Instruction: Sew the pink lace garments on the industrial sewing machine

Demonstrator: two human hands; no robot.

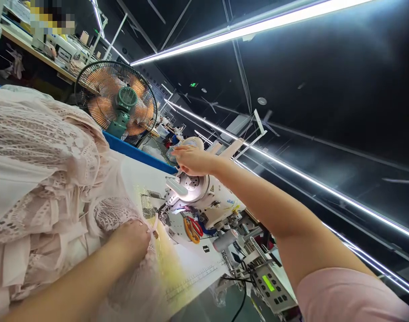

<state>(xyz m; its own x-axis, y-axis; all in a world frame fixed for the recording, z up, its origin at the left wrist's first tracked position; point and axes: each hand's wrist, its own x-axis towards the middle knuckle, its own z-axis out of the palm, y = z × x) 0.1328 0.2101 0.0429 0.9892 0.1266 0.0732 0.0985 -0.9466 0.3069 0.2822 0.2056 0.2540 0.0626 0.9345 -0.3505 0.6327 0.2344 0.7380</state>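
On the counter (191, 264), the left hand (132, 239) presses pink lace fabric (50, 179) flat by the needle, fingers together. The right hand (191, 159) rests atop the sewing machine (204, 192); its grip I cannot tell. Fingers so close to the needle risk a prick.

White counter (191, 264) runs across under bright light, a printed ruler strip (191, 282) along its near edge. On it: pale pink lace fabric (46, 179) heaped across the left, the white sewing machine (204, 192) standing mid-counter, orange-handled scissors (191, 229) lying beside its base.
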